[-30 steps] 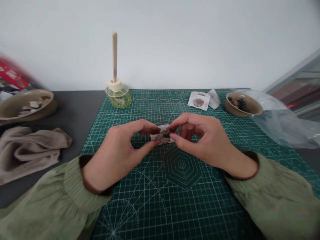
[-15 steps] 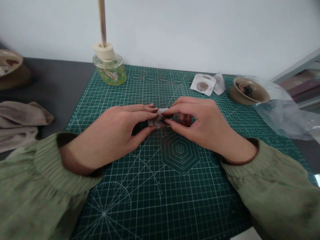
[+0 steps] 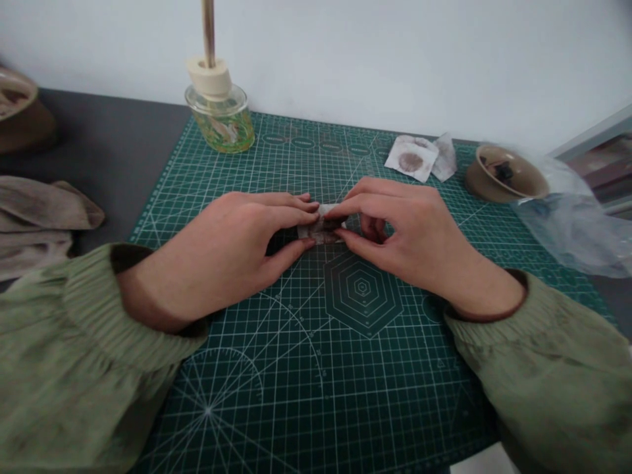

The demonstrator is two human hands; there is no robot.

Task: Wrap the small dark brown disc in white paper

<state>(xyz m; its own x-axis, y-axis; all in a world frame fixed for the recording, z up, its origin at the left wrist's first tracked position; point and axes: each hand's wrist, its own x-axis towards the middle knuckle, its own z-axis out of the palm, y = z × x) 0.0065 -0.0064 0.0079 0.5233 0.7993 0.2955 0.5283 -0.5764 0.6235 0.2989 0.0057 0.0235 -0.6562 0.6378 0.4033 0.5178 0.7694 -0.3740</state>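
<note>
Between my hands, on the green cutting mat (image 3: 276, 408), lies a small white paper packet (image 3: 323, 226) with brown stains, like a used tea bag. My left hand (image 3: 241, 243) holds its left side, thumb at the near edge and fingers at the far edge. At its right side, my right hand (image 3: 395, 224) grips it between thumb and index finger, with a dark patch or bit showing between the fingertips. The fingers cover much of the packet.
Behind stand a reed diffuser bottle (image 3: 222, 122) and two brown-stained paper packets (image 3: 412, 158). A brown bowl (image 3: 506, 174) with dark bits sits before a clear plastic bag (image 3: 573, 230). At left are another bowl (image 3: 24, 125) and a brown cloth (image 3: 44, 207).
The view has shifted slightly, so the things on the mat appear a little higher and further right. Both hands stay on the packet, with little visible finger movement.
</note>
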